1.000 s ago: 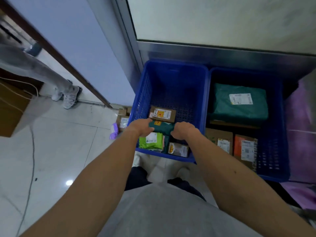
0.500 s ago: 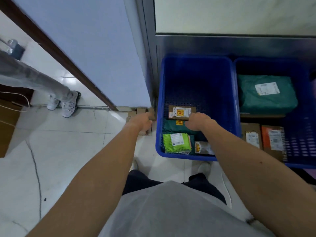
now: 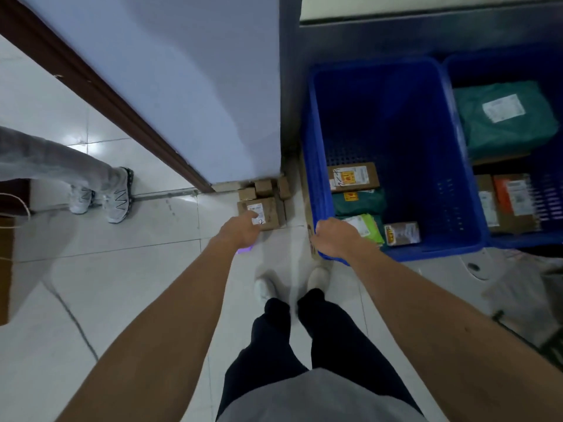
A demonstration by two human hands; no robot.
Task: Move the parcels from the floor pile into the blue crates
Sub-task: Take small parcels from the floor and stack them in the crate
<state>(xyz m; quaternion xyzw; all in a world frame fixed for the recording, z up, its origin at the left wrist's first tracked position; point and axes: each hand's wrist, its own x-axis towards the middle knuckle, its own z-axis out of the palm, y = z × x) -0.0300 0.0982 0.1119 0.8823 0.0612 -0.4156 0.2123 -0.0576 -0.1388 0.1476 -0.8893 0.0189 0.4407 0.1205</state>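
Note:
A small pile of brown cardboard parcels [image 3: 268, 197] lies on the floor at the wall's corner. My left hand [image 3: 242, 231] reaches over the largest box [image 3: 272, 213], fingers spread on its white label, holding nothing. My right hand [image 3: 333, 239] hangs over the near-left corner of the left blue crate [image 3: 432, 239] with fingers curled down; I cannot tell whether it grips anything. Inside that crate lie a brown box [image 3: 353, 176], a dark green bag [image 3: 359, 202], a lime green bag [image 3: 367, 226] and a small box [image 3: 402, 234]. The right blue crate [image 3: 518, 239] holds a large green bag [image 3: 502, 123] and boxes.
A flat brown cardboard piece [image 3: 306, 190] stands between the pile and the left crate. A purple item [image 3: 243, 250] peeks out under my left wrist. Another person's legs and white shoes [image 3: 117, 196] stand at the left. My own feet [image 3: 292, 283] are just behind the pile.
Both hands left the inside of the left crate and moved left. My left hand went to the floor pile; my right hand came to the crate's near-left corner. My view swung left.

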